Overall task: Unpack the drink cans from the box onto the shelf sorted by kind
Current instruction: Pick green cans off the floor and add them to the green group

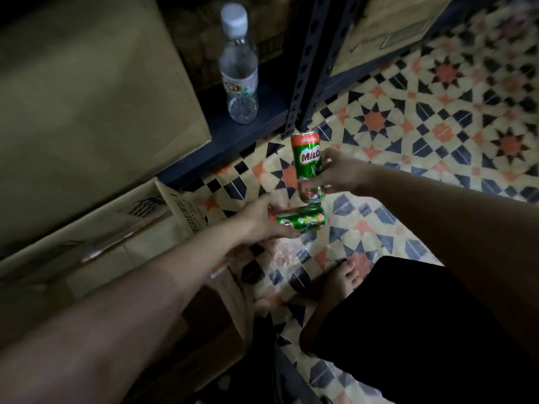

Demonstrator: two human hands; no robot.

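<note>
My right hand (339, 173) grips two green Milo cans at once: one upright can (306, 156) with its label facing me, and a second can (313, 193) tucked under it at the fingers. My left hand (259, 220) holds a third green Milo can (300, 221) lying sideways, just below and left of the right hand's cans. All three cans hang above the patterned floor. The open cardboard box (186, 209) lies at the lower left under my left forearm; its inside is dark. The dark shelf board (233, 135) runs just beyond the cans.
A clear water bottle (239, 71) with a white cap stands on the shelf board. A large cardboard carton (87, 97) fills the shelf at left. A perforated metal upright (303, 68) stands behind the cans. My bare foot (338, 284) and black shorts (423, 330) are at lower right.
</note>
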